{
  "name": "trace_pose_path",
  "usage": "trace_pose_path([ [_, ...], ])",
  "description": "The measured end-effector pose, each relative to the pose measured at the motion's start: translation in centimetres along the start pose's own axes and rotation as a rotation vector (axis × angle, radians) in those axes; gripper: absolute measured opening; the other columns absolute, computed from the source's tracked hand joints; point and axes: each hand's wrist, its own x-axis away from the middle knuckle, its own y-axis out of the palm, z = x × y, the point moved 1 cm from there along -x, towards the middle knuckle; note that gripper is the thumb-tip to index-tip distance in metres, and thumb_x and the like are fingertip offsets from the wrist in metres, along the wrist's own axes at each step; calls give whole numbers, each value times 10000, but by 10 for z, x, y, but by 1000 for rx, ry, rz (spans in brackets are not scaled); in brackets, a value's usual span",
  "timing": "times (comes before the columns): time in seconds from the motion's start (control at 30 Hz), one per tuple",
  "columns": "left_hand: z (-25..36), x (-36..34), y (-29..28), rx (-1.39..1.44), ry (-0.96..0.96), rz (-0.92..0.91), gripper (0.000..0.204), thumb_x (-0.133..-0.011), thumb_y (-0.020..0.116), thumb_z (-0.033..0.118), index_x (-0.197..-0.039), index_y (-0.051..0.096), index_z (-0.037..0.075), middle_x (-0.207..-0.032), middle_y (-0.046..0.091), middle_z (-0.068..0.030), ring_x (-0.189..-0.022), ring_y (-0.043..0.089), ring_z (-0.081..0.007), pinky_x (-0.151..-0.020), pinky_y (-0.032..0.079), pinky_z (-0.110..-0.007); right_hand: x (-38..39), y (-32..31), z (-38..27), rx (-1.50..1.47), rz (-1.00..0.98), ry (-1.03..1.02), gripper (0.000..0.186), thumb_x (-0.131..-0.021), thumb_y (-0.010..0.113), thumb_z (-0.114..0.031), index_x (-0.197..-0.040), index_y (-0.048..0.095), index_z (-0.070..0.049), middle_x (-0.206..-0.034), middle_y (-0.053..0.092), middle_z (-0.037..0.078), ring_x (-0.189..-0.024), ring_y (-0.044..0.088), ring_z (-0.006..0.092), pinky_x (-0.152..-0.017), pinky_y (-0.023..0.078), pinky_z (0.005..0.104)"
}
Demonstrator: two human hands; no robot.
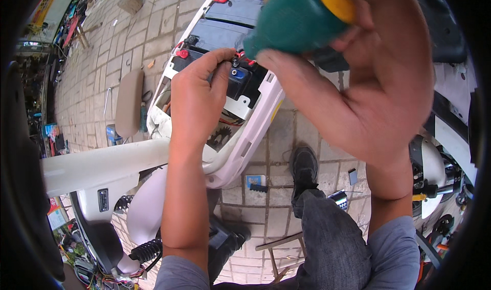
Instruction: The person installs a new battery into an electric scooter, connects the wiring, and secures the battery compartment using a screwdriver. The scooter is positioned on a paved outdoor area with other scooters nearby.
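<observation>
My left hand (198, 98) reaches over a row of dark batteries (230, 15) set in a white scooter frame (251, 139). Its thumb and forefinger are pinched together at a terminal of the nearest battery (240, 80), beside a bit of red wire; what lies between the fingertips is too small to make out. My right hand (381, 83) is wrapped round a green and yellow power driver (299, 19), somewhat blurred. The driver's narrow nose points down toward the same terminal, close to my left fingertips, and its tip is hidden. Red terminal covers (183, 53) show on the batteries.
A tan scooter seat (129, 103) lies on the paving to the left, near a blue box (113, 133). Between the frame and my shoe (304, 165) is a small blue and white packet (255, 180). A phone (338, 200) rests right of my leg. More scooter parts stand at right.
</observation>
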Motion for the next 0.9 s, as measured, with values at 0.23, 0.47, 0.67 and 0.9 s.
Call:
trace_pose_path([
  [0.23, -8, 1, -1, -21, -29, -25, 200, -888, 617, 38, -1068, 703, 33, -890, 711, -158, -750, 684, -252, -722, 518, -316, -14, 12, 6, -33, -31, -54, 448, -738, 710, 4, -1154, 547, -25, -1071, 608, 212, -968, 632, 313, -809, 510, 374],
  [0.47, -21, 6, 4, -121, 28, -24, 220, -865, 612, 24, -1068, 696, 39, -906, 698, -175, -807, 674, -314, -754, 520, -373, -31, 24, 9, -64, -62, -100, 398, -760, 674, -3, -1135, 542, 5, -1025, 614, 232, -937, 629, 353, -788, 502, 403],
  [0.67, -17, 4, 3, -102, 113, -1, 229, -870, 613, 26, -1084, 688, 56, -869, 671, -198, -756, 660, -312, -728, 513, -366, -44, 29, 15, -87, -93, -127, 358, -778, 644, -8, -1118, 537, 31, -985, 618, 249, -910, 626, 387, -769, 496, 428],
  [0.9, -17, 3, 4, -14, -166, -98, 208, -892, 617, 43, -1088, 684, 62, -826, 657, -185, -672, 613, -288, -688, 496, -320, -63, 39, 28, -125, -128, -171, 316, -800, 608, -15, -1098, 532, 61, -939, 623, 269, -878, 622, 427, -747, 488, 456],
])
